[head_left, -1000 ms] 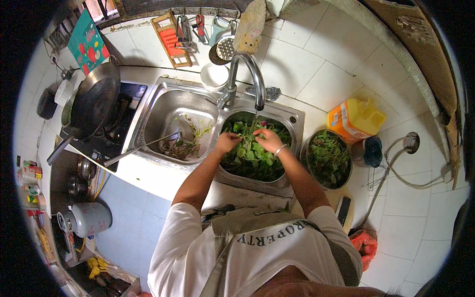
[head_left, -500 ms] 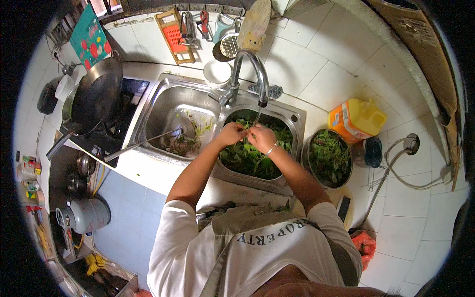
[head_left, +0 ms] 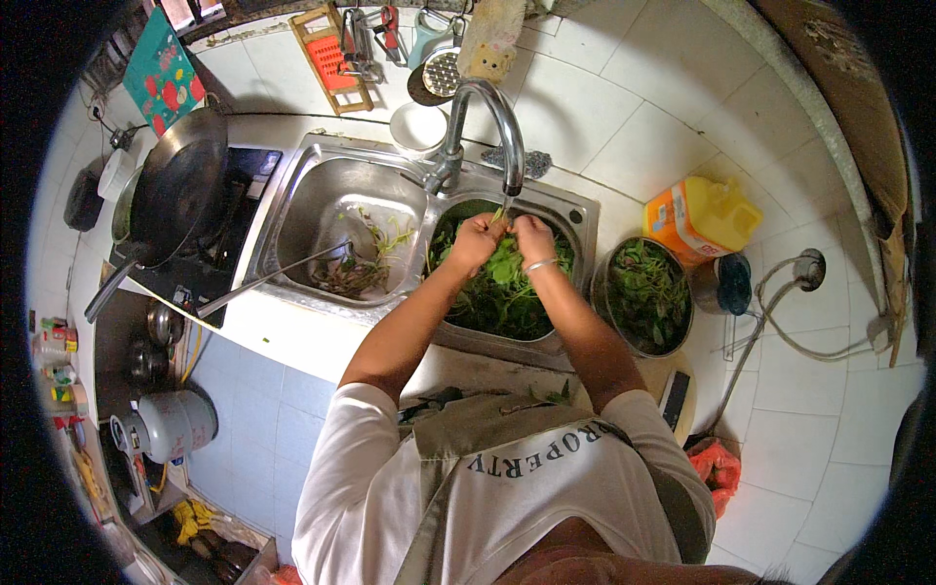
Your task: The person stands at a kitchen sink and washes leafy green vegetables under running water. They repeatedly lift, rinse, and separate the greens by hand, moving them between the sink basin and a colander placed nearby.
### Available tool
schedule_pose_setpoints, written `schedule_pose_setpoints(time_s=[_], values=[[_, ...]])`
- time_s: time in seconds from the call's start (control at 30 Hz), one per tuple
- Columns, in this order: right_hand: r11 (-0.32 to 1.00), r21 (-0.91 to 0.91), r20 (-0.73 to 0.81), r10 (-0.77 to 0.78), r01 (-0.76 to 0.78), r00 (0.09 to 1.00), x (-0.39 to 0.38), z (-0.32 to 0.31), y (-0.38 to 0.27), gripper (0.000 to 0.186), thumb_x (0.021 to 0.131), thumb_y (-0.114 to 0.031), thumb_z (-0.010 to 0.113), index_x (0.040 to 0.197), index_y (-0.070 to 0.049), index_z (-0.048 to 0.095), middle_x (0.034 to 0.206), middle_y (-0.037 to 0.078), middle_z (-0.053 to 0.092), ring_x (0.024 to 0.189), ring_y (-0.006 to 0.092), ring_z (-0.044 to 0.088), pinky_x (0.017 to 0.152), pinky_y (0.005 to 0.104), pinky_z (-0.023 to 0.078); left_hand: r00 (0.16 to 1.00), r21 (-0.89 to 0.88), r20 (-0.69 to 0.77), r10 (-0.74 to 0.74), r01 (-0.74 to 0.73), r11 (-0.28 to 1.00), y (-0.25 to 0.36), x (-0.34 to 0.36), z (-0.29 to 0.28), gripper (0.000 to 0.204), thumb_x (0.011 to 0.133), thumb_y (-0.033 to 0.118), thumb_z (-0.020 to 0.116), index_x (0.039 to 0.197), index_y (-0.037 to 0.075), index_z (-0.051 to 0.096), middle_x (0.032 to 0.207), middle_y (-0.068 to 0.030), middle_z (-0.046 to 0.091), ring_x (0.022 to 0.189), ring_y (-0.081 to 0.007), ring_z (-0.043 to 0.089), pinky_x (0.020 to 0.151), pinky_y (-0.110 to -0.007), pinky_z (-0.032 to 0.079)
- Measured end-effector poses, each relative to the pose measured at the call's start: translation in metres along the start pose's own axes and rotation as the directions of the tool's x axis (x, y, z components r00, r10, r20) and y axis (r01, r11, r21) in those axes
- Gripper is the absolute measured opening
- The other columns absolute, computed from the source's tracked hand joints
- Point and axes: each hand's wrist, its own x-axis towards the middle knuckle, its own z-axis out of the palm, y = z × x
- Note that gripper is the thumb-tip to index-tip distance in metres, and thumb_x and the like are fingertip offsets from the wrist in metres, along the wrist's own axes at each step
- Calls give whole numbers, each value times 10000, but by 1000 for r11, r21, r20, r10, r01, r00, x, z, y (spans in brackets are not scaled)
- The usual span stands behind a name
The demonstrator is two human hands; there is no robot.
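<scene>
My left hand (head_left: 476,244) and my right hand (head_left: 533,240) are side by side over the sink's right basin (head_left: 589,226), just below the tip of the curved faucet (head_left: 511,146). Fingers of both are closed on a sprig of leafy greens (head_left: 504,263), its pale stems poking up between them and its leaves hanging below. More loose greens (head_left: 497,307) fill the basin under my hands. In the left basin (head_left: 300,210) lie plucked stems and dark scraps (head_left: 366,265). To the right stands a round metal pot (head_left: 691,327) full of greens.
A long-handled utensil (head_left: 263,284) reaches into the left basin. Farther left, a wok (head_left: 175,190) tilts on the stove. Behind the sink is a white bowl (head_left: 419,127). A yellow jug (head_left: 702,216) and a dark blue container (head_left: 731,283) stand beyond the pot.
Both hands have moved slightly up and to the right, nearer the faucet's tip. The greens now hang lower beneath my fingers. The whole view has shifted a little.
</scene>
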Motion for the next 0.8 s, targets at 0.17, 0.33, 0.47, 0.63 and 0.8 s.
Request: schedule_pose_setpoints(time_s=[0.17,0.33,0.47,0.63,0.8], values=[[997,-42,-21,-70,69,997,10,-49,6,220,715,-214,443,587,-36,467,661,65,466,653,200,427,638,335,333,987,144,31,-157,151,978,13,-1,-11,191,828,196,480,750,36,547,601,25,481,547,-66,394,506,-209,328],[847,-532,418,254,8,872,4,-95,55,295,738,-303,450,653,-40,552,613,46,514,584,162,462,607,278,364,955,200,-223,-198,243,949,-16,-4,-76,261,833,264,463,778,17,526,605,-28,507,516,-110,459,485,-259,395],[523,-839,202,561,-154,803,-10,-82,96,478,690,-448,526,772,18,591,705,123,564,648,209,512,616,338,406,893,430,-432,-124,325,842,-65,-5,-166,271,788,246,493,828,-21,525,647,-117,552,547,-240,517,538,-329,425],[788,-552,-86,272,-273,959,-15,-70,150,453,709,-445,565,731,8,573,720,135,559,647,237,511,597,418,374,851,893,-406,-332,447,55,-26,-48,-190,334,714,267,535,923,6,553,951,-206,544,893,-331,521,765,-377,420],[829,-543,-14,150,-134,989,-25,-66,123,312,752,-312,561,745,0,568,587,67,494,523,174,432,535,362,361,825,825,-550,-128,561,68,-43,-72,-203,265,697,131,516,939,27,543,1053,-178,474,999,-331,434,821,-373,374]])
